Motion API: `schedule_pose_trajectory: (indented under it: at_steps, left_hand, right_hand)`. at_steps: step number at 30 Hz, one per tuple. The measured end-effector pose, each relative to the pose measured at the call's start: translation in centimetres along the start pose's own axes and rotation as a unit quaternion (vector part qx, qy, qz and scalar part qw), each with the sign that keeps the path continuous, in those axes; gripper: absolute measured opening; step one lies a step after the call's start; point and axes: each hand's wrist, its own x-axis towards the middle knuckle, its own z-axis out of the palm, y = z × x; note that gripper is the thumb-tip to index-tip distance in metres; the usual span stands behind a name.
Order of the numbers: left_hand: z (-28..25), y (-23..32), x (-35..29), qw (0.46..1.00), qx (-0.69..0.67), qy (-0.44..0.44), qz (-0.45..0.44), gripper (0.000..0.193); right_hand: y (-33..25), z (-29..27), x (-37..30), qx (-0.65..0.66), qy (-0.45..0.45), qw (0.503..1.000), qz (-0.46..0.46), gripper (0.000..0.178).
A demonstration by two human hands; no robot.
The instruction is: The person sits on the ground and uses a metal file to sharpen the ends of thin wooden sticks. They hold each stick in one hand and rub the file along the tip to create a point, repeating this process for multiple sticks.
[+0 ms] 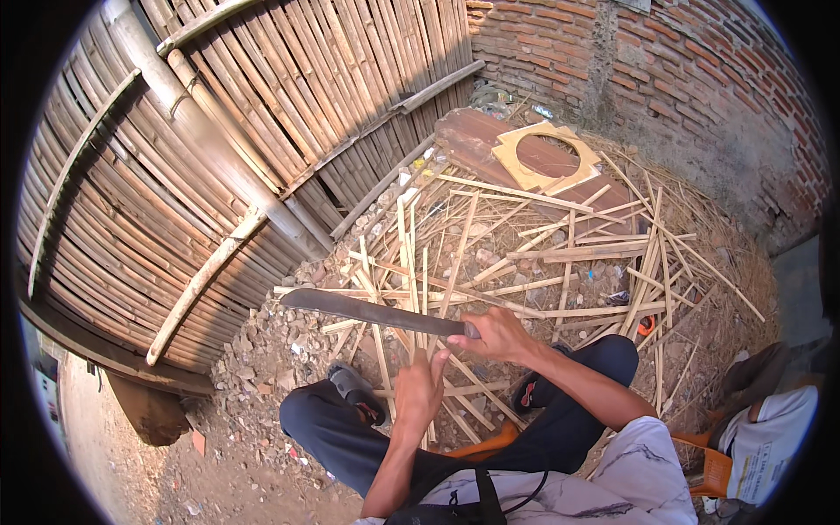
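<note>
Two bent legs in dark trousers (325, 429) are at the near side, with one grey shoe (350, 385) seen on the left. Just beyond the knees, near the middle, is a machete (367, 309); its long blade is dark and dull, it becomes wider toward the rounded tip, and it points to the left, a little tilted. The right hand (497, 337) is wrapped around its short handle, with the forearm coming from the near right. The left hand (420, 389) is close below the handle, its fingers curled and its thumb pointing up; pale strips show at its upper side, but I cannot tell if it grips one. Beyond, many pale strips (595, 252) lie crossed over the rubble. Farther, a yellowish panel (506, 157) with a round hole rests on a brown board (472, 149), before the brick wall (525, 44).
</note>
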Motion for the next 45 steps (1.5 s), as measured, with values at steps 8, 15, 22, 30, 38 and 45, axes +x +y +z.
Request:
schedule_pose_trajectory:
  at_steps: [8,15,22,30,38,45]
  left_hand:
    - [0.5,-0.3,0.7,1.000,-0.003,0.001,0.002,0.056]
    - [0.0,0.9,1.5,0.999,-0.035,-0.001,-0.001,0.060]
    - [0.0,-0.3,-0.2,1.000,-0.007,-0.014,-0.018,0.060]
    - [0.5,-0.2,0.1,0.998,0.039,0.025,0.043,0.060]
    - [-0.3,-1.2,-1.3,0.999,0.035,-0.024,-0.007,0.062]
    - [-0.5,-1.8,-1.7,0.999,0.024,-0.020,0.005,0.061]
  right_hand:
    - [0.0,1.4,0.2,-0.008,0.009,1.000,-0.001,0.063]
    - [-0.4,1.4,-0.1,-0.004,0.017,1.000,-0.016,0.061]
    - [1.1,-2.0,1.7,0.060,0.057,0.994,0.075,0.067]
    - [0.3,0.4,0.0,-0.022,-0.008,1.000,-0.018,0.064]
    - [1.6,-0.9,1.5,0.009,0.026,0.995,0.099,0.065]
    - [1.3,-1.9,1.7,-0.004,-0.008,0.993,0.122,0.076]
